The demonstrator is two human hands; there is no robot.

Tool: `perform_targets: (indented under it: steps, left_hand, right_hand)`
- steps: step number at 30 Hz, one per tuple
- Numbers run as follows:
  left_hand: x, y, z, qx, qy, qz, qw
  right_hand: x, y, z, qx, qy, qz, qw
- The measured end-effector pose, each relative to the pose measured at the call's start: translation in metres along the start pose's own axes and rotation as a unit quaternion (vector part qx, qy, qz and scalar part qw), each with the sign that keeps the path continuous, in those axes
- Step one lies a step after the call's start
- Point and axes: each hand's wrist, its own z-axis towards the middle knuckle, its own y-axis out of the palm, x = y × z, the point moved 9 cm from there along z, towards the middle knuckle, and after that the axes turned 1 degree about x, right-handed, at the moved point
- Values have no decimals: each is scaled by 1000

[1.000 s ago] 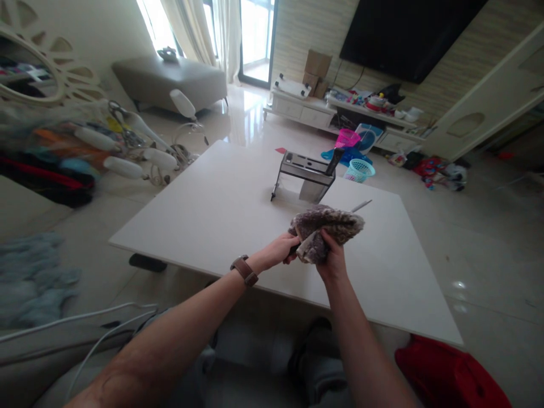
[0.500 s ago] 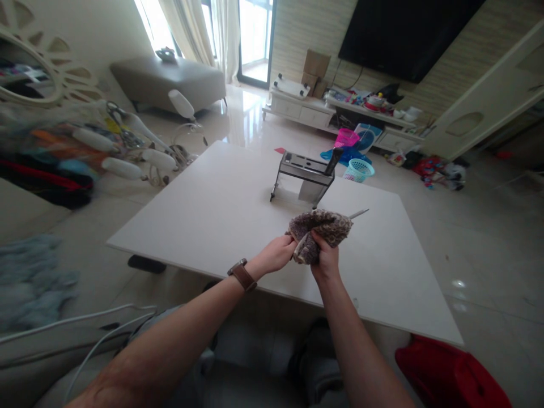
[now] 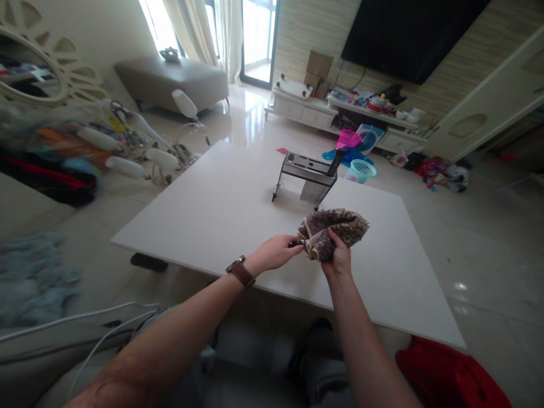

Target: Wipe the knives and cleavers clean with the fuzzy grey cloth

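Observation:
My left hand (image 3: 278, 253) is closed round the black handle of a knife (image 3: 297, 243); its blade runs into a brown, fluffy cloth (image 3: 340, 226) and is hidden there. My right hand (image 3: 340, 255) grips the folded cloth round the blade, thumb on top. Both hands are above the white table, near its front edge. Just beyond them stands a knife block (image 3: 309, 164) with metal sides, and one black-handled knife (image 3: 337, 162) sticks up from its right end.
The white table (image 3: 204, 215) spreads out before me. A red bag-like thing (image 3: 450, 374) lies beyond its front right corner. Past the far edge are a turquoise basket (image 3: 360, 170) and a pink basket (image 3: 348, 137). White lamp shades (image 3: 125, 166) stand at the left.
The cloth and my right hand have shifted right along the blade. The tip that stuck out at the cloth's right is now covered, and the black handle shows at my left hand.

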Motion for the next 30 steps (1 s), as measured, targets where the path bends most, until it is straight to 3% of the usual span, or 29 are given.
perform_targets:
  steps: [14,18,23,30]
  left_hand:
    - [-24,-27,-5,-7,-31,116,993]
    - [-30,-32,-5,2,-38,125,991]
    - [-22,-27,-5,-22,-31,91,995]
    - [-13,-28,-3,28,-31,77,996]
  right_hand:
    - [-27,-28,25,47,-15,44,998]
    - [-29,-27,27,32,-34,38,998]
    - [-32,-29,27,30,-31,34,998]
    - [-34,-12,16,-8,-6,50,999]
